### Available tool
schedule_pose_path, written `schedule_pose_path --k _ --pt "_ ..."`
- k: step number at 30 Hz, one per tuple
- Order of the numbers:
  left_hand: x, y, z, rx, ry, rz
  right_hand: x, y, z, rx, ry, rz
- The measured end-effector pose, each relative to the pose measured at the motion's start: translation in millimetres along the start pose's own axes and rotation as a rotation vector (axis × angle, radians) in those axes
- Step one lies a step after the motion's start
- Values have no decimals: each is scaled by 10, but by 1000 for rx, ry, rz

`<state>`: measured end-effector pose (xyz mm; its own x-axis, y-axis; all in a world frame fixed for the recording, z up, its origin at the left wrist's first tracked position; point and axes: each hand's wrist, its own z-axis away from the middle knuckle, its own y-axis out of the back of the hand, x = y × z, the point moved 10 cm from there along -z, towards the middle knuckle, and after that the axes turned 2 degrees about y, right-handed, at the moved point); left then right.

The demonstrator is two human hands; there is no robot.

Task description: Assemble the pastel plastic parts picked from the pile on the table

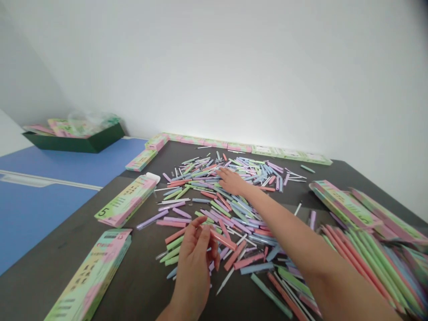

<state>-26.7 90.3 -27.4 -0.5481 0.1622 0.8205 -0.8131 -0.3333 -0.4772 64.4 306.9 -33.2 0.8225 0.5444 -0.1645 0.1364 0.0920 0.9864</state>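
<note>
A big heap of pastel pens [234,200] in pink, green, blue and purple covers the middle of a dark table [140,285]. My left hand [195,258] hovers at the heap's near edge with its fingers curled round a pink pen [222,240]. My right hand [230,180] reaches far across, palm down on the pens near the heap's back, fingers pressed into them; whether it holds one is hidden.
Flat pastel pen boxes lie around: two at the left [127,200] [92,276], a row along the back edge [240,147], a stack at the right [347,203]. Bundled pens [368,258] lie at the right. A dark green tray [76,141] sits on a blue surface, far left.
</note>
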Motion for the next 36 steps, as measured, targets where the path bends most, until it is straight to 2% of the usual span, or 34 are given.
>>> schedule_pose_path --k 2,5,14,19,22,26,28,32,36 --pt "-20 5 -3 9 20 2 -3 -66 -82 -17 -5 34" --pt "-18 4 0 20 30 8 53 -124 -45 -35 -17 71" --pt "-30 -23 47 11 50 10 352 -154 599 -77 -68 103" --pt "-65 -24 51 2 72 10 365 -65 754 -43 -56 85" --pt "-45 -36 64 7 71 7 236 60 674 26 -35 63" --pt "-7 -41 82 36 68 16 108 138 421 75 -22 38" --pt "1 -41 88 44 69 21 211 160 289 93 -91 34" --pt "-17 -44 95 41 86 32 596 223 114 146 -280 22" --pt "-42 -34 100 46 107 42 769 201 -12 152 -354 -20"
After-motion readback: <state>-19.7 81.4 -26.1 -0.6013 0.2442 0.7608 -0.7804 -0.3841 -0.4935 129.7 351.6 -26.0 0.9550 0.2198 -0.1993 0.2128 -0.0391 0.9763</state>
